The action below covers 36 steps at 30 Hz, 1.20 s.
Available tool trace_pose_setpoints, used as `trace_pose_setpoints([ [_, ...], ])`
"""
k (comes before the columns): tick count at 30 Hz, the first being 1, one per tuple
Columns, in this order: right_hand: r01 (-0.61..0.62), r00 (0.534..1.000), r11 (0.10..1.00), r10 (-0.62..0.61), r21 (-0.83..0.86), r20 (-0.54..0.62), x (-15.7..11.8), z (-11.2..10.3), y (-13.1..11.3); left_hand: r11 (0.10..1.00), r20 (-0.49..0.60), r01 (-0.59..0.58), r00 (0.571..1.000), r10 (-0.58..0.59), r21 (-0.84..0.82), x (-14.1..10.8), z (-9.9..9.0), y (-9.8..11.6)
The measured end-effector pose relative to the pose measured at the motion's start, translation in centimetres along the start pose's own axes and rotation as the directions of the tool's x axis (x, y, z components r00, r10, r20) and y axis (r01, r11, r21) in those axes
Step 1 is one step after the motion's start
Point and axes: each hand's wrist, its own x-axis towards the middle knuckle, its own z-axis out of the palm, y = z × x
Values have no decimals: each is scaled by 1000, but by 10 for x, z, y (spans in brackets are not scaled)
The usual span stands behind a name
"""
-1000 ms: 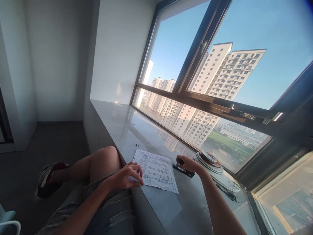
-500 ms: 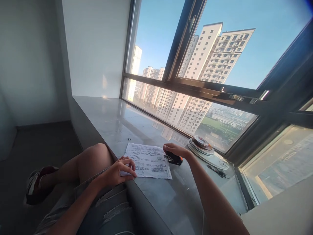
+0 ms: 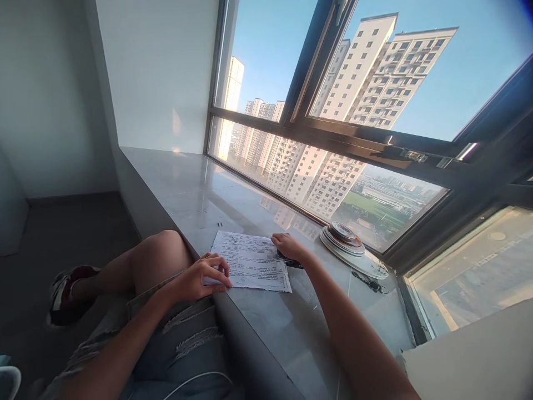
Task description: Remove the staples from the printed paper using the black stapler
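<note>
A printed sheet of paper [image 3: 254, 261] lies on the grey stone sill. At its near left edge is my left hand [image 3: 208, 275], fingers curled, with the thumb and fingertips together at the margin, holding it. My right hand [image 3: 287, 246] is wrapped over a black stapler [image 3: 293, 262] at the sheet's right edge. Most of the stapler is hidden under that hand, so whether its jaws are pressed together does not show. Two small dark pieces [image 3: 219, 224] lie just beyond the paper's far left corner.
A stack of plates [image 3: 343, 241] stands on the sill [image 3: 187, 189] by the window, with a dark key-like bunch [image 3: 370, 283] beside it. The window frame [image 3: 358, 144] borders the far side. My bent knee [image 3: 166, 250] is against the sill's front. A white cord [image 3: 200, 376] crosses my lap.
My right hand has shifted forward and left over the stapler, covering more of it and closing round it. My left hand stays at the paper's edge. The view has tilted slightly downward.
</note>
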Motion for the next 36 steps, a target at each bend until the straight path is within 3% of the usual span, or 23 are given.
trace_pose_setpoints([
  [18,-31,998,998,34,-57,44,-2,-1,-6,1000,15,18,1000,-18,14,0,-1,2],
  [30,-120,990,989,125,-85,62,5,20,-14,999,19,26,999,-27,40,0,0,3],
  [36,-61,998,997,62,55,-10,0,3,13,1000,5,16,1000,-16,27,-1,0,2],
])
